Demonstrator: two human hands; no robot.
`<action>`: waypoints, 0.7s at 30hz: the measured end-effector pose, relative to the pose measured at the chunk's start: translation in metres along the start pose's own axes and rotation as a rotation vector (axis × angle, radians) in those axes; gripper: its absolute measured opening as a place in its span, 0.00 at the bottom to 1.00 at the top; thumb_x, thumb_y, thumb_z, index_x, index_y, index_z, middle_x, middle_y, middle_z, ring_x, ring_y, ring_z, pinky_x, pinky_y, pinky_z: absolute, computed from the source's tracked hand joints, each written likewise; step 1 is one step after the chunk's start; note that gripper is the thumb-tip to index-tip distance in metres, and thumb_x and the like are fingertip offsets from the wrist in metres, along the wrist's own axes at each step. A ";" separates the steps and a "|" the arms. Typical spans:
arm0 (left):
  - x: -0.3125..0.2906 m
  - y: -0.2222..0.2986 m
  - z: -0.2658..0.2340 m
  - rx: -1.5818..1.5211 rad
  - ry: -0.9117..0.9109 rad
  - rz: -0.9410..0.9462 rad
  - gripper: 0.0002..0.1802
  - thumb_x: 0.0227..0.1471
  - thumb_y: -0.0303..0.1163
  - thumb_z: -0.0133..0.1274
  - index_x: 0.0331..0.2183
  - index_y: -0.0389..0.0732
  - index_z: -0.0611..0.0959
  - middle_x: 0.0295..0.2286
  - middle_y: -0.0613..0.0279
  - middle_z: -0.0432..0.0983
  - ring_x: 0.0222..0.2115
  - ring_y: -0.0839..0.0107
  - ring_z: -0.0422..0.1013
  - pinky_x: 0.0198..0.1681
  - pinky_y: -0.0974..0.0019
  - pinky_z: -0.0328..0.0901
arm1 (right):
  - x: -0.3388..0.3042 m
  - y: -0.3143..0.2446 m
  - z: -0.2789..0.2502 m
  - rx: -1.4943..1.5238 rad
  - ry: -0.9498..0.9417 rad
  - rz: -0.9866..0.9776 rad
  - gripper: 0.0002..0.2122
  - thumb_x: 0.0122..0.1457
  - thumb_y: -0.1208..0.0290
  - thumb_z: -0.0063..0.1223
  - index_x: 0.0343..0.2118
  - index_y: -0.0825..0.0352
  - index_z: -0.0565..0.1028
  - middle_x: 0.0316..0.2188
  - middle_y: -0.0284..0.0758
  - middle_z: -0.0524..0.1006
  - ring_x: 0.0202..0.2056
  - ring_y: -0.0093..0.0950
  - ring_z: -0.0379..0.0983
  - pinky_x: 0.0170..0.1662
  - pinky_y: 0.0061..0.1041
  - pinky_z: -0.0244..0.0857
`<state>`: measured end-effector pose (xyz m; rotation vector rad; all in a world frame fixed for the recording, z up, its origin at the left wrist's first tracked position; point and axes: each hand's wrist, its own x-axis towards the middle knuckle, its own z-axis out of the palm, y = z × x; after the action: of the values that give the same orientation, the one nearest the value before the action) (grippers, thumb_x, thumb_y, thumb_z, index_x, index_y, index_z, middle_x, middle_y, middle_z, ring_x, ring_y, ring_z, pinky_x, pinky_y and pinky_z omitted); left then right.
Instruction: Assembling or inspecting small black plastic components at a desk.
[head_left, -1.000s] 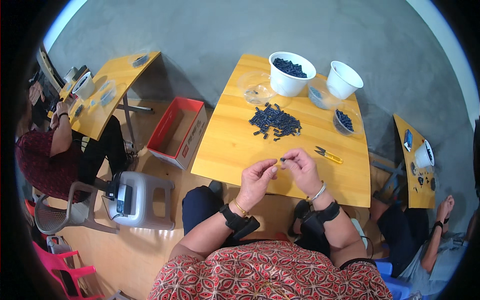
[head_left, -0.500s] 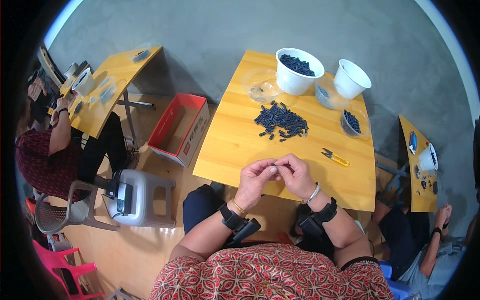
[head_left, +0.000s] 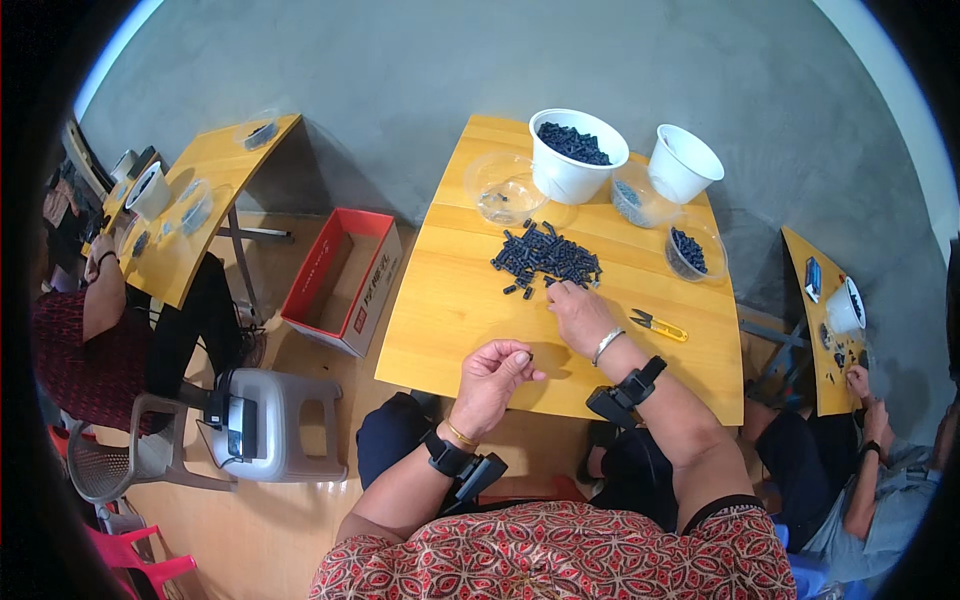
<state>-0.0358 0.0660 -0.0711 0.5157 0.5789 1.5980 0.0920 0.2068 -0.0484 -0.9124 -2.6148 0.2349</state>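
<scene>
My left hand is over the table's near edge, thumb and index finger pinching a small black piece. My right hand reaches to the near side of a heap of small dark-blue tubular pieces. Its fingertips are bent together at the heap's edge; whatever is between them is hidden. Yellow-handled thread snips lie to the right of this hand, blades pointing left.
Behind the heap stand a white tub full of dark pieces, a second white tub and several clear plastic bowls, one with dark pieces. A red-and-white box sits on the floor at left. People work at side tables.
My hands, together before, have parted. The right has moved forward to the heap, while the left stays near the table edge with a small piece. The whole view has shifted slightly.
</scene>
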 end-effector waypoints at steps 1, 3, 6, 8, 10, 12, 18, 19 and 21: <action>0.000 0.000 0.000 0.002 -0.002 -0.005 0.05 0.51 0.23 0.46 0.32 0.35 0.75 0.27 0.62 0.72 0.28 0.74 0.69 0.35 0.64 0.69 | 0.000 -0.002 -0.002 -0.016 -0.037 0.050 0.04 0.48 0.76 0.46 0.27 0.68 0.66 0.26 0.43 0.71 0.30 0.42 0.68 0.32 0.38 0.62; 0.002 0.001 0.001 0.010 0.011 -0.008 0.04 0.51 0.23 0.47 0.31 0.35 0.75 0.27 0.62 0.72 0.28 0.74 0.69 0.36 0.64 0.69 | -0.001 -0.005 -0.007 -0.033 -0.074 0.102 0.04 0.48 0.76 0.46 0.27 0.68 0.65 0.26 0.43 0.70 0.30 0.43 0.68 0.32 0.38 0.62; 0.001 0.001 0.001 0.005 -0.020 0.000 0.04 0.50 0.23 0.47 0.31 0.35 0.75 0.27 0.62 0.72 0.28 0.74 0.70 0.36 0.64 0.69 | -0.008 -0.008 -0.013 -0.014 -0.163 0.163 0.04 0.49 0.76 0.46 0.27 0.69 0.65 0.26 0.45 0.70 0.30 0.44 0.68 0.33 0.39 0.62; 0.002 0.001 0.001 0.013 -0.031 -0.002 0.04 0.50 0.24 0.47 0.31 0.35 0.75 0.28 0.62 0.72 0.28 0.74 0.70 0.36 0.64 0.69 | -0.018 -0.010 -0.015 0.016 -0.140 0.076 0.05 0.48 0.77 0.46 0.28 0.70 0.65 0.27 0.46 0.69 0.31 0.44 0.68 0.34 0.39 0.62; 0.000 0.001 -0.001 0.021 -0.038 -0.008 0.04 0.50 0.24 0.47 0.31 0.35 0.75 0.28 0.62 0.72 0.28 0.74 0.70 0.36 0.63 0.69 | -0.023 -0.014 -0.018 0.005 -0.155 0.098 0.05 0.47 0.78 0.46 0.28 0.70 0.65 0.28 0.47 0.69 0.31 0.44 0.68 0.35 0.39 0.62; 0.000 0.002 0.000 0.024 -0.035 -0.027 0.04 0.50 0.24 0.48 0.31 0.35 0.75 0.27 0.62 0.72 0.27 0.73 0.70 0.36 0.63 0.69 | -0.027 -0.014 -0.019 -0.003 -0.172 0.124 0.06 0.46 0.80 0.46 0.28 0.71 0.65 0.28 0.47 0.69 0.32 0.44 0.68 0.36 0.38 0.63; 0.002 0.002 0.002 0.071 -0.050 -0.036 0.04 0.50 0.23 0.47 0.31 0.34 0.75 0.26 0.62 0.72 0.27 0.74 0.69 0.36 0.64 0.69 | -0.024 -0.006 -0.023 -0.178 -0.214 0.152 0.09 0.41 0.83 0.46 0.28 0.71 0.65 0.29 0.47 0.69 0.33 0.44 0.68 0.37 0.37 0.63; 0.003 0.002 0.002 0.071 -0.049 -0.035 0.04 0.50 0.23 0.47 0.31 0.34 0.75 0.26 0.62 0.72 0.27 0.74 0.69 0.36 0.64 0.69 | -0.025 -0.007 -0.023 -0.169 -0.206 0.147 0.08 0.41 0.82 0.46 0.28 0.71 0.65 0.28 0.47 0.68 0.33 0.44 0.67 0.37 0.37 0.63; 0.002 0.002 0.001 0.081 -0.052 -0.041 0.04 0.50 0.23 0.47 0.31 0.34 0.75 0.26 0.62 0.71 0.26 0.74 0.69 0.36 0.64 0.69 | -0.027 -0.007 -0.023 -0.160 -0.201 0.141 0.08 0.41 0.82 0.46 0.28 0.71 0.64 0.28 0.47 0.68 0.33 0.44 0.67 0.37 0.37 0.63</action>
<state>-0.0364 0.0684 -0.0690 0.6003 0.6137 1.5223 0.1163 0.1855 -0.0326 -1.1862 -2.7871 0.1621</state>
